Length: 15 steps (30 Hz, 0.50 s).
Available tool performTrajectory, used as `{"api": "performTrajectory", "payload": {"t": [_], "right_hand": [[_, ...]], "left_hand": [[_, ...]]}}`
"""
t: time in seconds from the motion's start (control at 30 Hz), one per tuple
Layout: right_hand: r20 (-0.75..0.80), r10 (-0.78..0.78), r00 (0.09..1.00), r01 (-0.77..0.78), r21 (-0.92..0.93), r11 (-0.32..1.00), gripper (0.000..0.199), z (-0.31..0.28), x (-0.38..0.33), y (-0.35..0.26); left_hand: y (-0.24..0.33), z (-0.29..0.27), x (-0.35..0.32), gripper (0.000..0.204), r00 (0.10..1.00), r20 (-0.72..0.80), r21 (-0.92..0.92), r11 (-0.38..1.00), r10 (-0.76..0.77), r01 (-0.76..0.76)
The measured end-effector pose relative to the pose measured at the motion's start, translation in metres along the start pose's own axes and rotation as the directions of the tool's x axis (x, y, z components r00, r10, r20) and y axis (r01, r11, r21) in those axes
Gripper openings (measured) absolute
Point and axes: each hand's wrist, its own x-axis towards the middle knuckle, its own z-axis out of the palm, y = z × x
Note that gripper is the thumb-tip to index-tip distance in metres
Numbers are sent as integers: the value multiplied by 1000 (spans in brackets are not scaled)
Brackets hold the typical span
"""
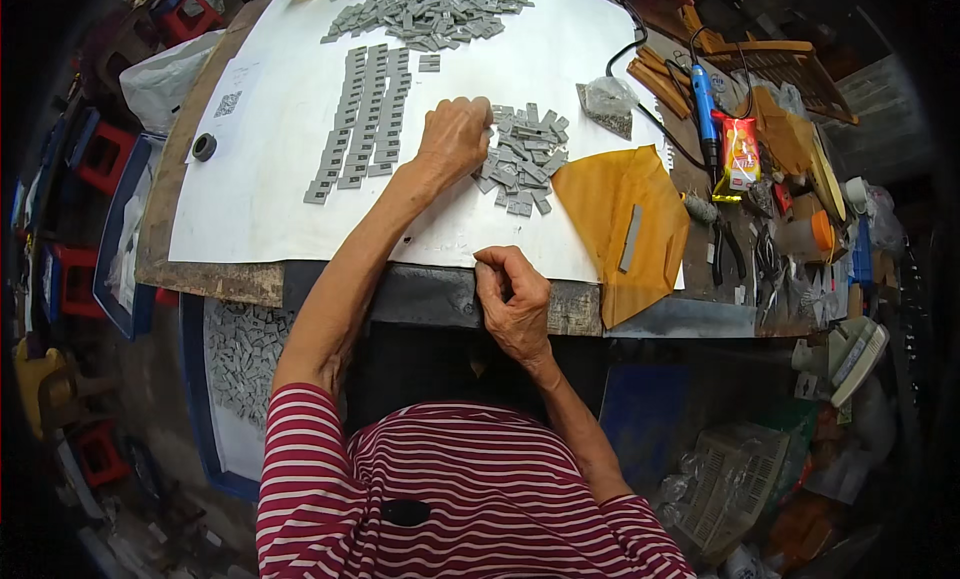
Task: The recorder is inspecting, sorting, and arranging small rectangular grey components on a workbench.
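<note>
My left hand reaches over the white sheet, its fingers curled in with their tips hidden. It is at the left edge of a small pile of flat grey rectangular pieces. To its left, similar pieces lie in three long overlapping rows, with a short start of another row at the far end. At the table's front edge rests my right hand, thumb and fingers pinched together. Whether either hand has a piece in it is hidden.
A larger heap of grey pieces lies at the far side. On the right are amber paper with a grey strip, a bag of small parts, a blue pen-shaped tool and pliers. A blue tray of pieces sits below left.
</note>
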Motion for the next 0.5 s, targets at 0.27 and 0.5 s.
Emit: {"api": "performTrajectory", "payload": {"t": [0.27,0.5], "right_hand": [[-2,22,1000,-22,1,1000,7,-1,-1,-2],[-26,-25,999,26,16,1000,9,0,-1,-1]], "left_hand": [[5,-1,-4,7,998,29,25,998,-54,54],[7,0,-11,6,999,-28,-23,999,-46,45]]}}
